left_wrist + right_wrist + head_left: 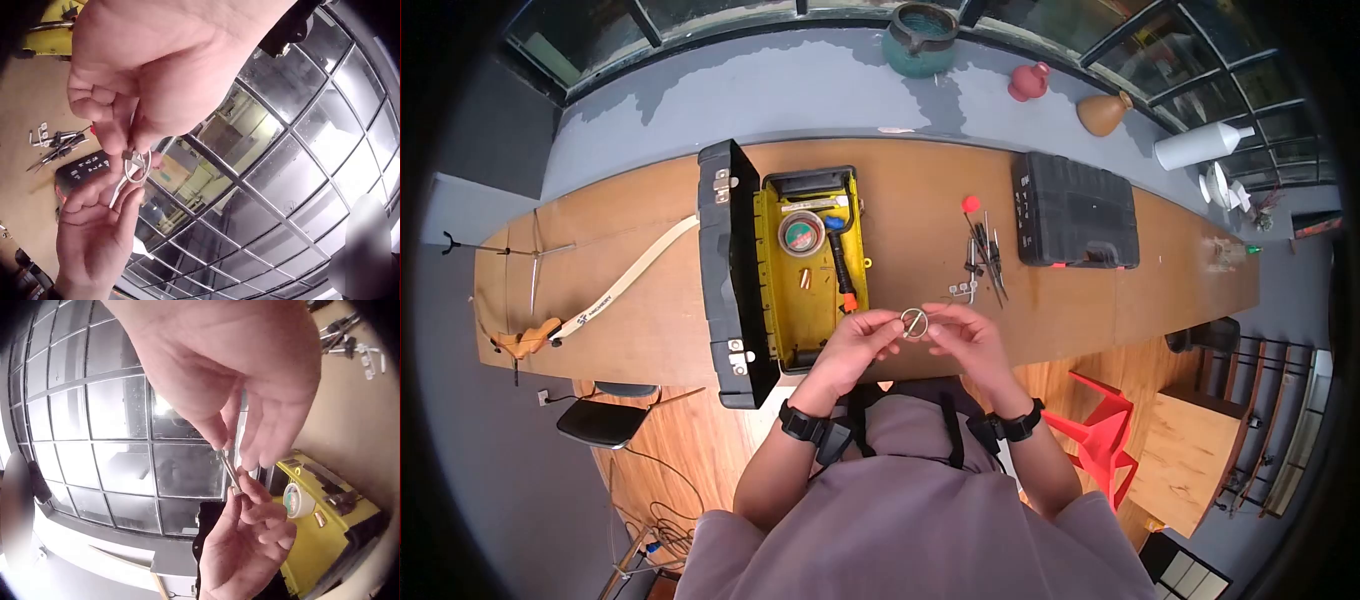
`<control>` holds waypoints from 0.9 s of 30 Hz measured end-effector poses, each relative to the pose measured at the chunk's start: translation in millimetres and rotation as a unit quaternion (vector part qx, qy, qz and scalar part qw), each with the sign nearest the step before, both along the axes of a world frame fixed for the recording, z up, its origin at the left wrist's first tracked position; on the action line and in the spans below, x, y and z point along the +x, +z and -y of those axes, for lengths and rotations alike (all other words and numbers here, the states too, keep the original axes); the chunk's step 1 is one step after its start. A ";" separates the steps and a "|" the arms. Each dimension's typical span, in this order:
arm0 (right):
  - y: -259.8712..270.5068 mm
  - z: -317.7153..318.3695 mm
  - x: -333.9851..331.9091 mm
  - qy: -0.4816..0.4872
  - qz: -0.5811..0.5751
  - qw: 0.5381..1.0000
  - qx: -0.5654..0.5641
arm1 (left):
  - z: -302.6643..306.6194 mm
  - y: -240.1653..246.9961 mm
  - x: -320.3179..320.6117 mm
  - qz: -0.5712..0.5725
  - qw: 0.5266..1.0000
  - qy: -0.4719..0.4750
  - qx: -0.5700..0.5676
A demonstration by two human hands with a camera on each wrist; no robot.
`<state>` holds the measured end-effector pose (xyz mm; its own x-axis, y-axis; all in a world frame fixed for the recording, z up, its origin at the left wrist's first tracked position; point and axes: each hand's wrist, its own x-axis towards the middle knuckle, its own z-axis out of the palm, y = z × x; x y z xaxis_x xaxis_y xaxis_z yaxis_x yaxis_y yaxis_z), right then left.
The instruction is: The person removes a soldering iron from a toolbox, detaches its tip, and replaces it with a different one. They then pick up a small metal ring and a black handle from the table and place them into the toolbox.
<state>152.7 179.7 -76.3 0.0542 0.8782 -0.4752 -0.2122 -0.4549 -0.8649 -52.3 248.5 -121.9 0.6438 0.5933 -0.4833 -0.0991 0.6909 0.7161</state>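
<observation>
Table [650, 325] carries open yellow case [798, 312]. Just right of case's near corner, L hand [855, 345] and R hand [965, 340] are together, both pinching the metal ring [914, 322] in air. Risk, imo: fingertip grip slips, ring falls off table edge.

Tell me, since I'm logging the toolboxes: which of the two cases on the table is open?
The yellow case at the person's left, its black lid swung aside; the all-black case at right lies closed.
</observation>
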 end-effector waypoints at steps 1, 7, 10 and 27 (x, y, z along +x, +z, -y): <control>-0.8 0.0 2.2 0.022 0.005 1.000 0.020 | 1.1 1.5 2.9 -0.006 1.000 0.001 -0.003; -18.5 10.3 28.4 0.063 -0.012 0.996 0.058 | 25.0 8.5 22.2 -0.070 0.997 0.031 0.025; -29.6 21.3 49.8 0.077 -0.031 0.996 0.036 | 34.5 -1.7 16.9 -0.132 0.982 0.123 0.053; -171.7 -30.3 166.4 0.090 0.548 0.829 0.058 | 44.8 -53.9 -20.1 -0.394 0.847 0.328 0.140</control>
<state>319.1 210.1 -248.0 0.2613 0.9552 -0.1390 0.7935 -0.2946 -0.5325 -72.4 203.7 -175.8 -0.3261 0.8604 -0.3917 0.1890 0.4653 0.8647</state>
